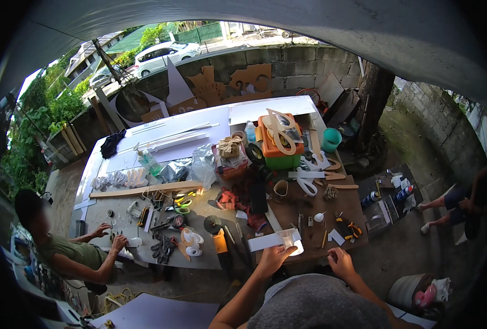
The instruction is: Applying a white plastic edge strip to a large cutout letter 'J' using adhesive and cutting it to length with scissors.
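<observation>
Near the table's front edge, my left hand (274, 260) grips a white bent strip (265, 242). One flat arm of it points left, and its bright, curved part stands by my fingers. To the right, my right hand (342, 264) is held just off the table edge with its fingers curled closed; whatever may be in them is hidden. Closest to that hand lie a small white card (336, 237), a yellow pencil (324, 238) and orange-and-black pliers (354, 229). A small white squeeze bottle (319, 217) lies beyond them.
A co-worker (70, 252) handles small pieces at the table's left end. An orange-and-green toolbox (280, 143) stands at the back. A yellow power tool (220, 243) lies left of my left hand. Another person (463, 205) sits at the right, near a low dark table (383, 211) with spray cans.
</observation>
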Motion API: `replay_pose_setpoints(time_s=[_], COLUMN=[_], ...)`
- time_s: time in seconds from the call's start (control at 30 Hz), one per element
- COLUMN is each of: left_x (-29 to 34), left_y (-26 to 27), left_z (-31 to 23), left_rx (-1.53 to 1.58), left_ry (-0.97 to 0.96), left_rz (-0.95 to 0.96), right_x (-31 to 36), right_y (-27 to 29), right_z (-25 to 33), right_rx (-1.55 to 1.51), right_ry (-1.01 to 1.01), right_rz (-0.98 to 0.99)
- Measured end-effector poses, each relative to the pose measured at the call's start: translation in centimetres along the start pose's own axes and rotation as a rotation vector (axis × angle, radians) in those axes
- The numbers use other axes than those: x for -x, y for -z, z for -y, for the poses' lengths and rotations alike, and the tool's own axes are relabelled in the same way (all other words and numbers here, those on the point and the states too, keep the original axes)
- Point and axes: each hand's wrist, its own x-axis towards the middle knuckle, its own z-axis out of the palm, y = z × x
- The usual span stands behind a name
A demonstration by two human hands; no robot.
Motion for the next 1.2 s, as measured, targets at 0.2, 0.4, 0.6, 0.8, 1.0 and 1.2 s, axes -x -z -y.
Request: replay_pose_setpoints(time_s=[0.2, 0.4, 0.6, 0.8, 1.0, 1.2], left_x=[0.1, 0.6, 0.9, 1.4, 1.5, 0.4], left_y=[0.6, 1.1, 1.8, 1.5, 1.5, 2.6], left_z=[0.7, 0.8, 0.1, -2.1, -3.0, 0.0], left_rx=[-0.015, 0.055, 0.043, -0.113, -0.209, -0.043], left_ry=[-0.005, 0.007, 0.015, -0.029, -0.013, -0.053], left_rz=[0.001, -0.040, -0.096, -0.226, -0.271, -0.172], right_x=[0.0, -0.6, -1.2, -1.5, -1.6, -1.0], right_y=[-0.4, -0.5, -0.8, -1.1, -1.3, -1.5], right_z=[-0.1, 0.3, 0.8, 0.7, 0.9, 0.1], right_rx=[0.023, 0.082, 0.081, 0.099, 0.101, 0.091], right_ry=[0.018, 0.077, 0.123, 0.117, 0.087, 0.060], right_rz=[0.013, 0.043, 0.070, 0.080, 0.104, 0.099])
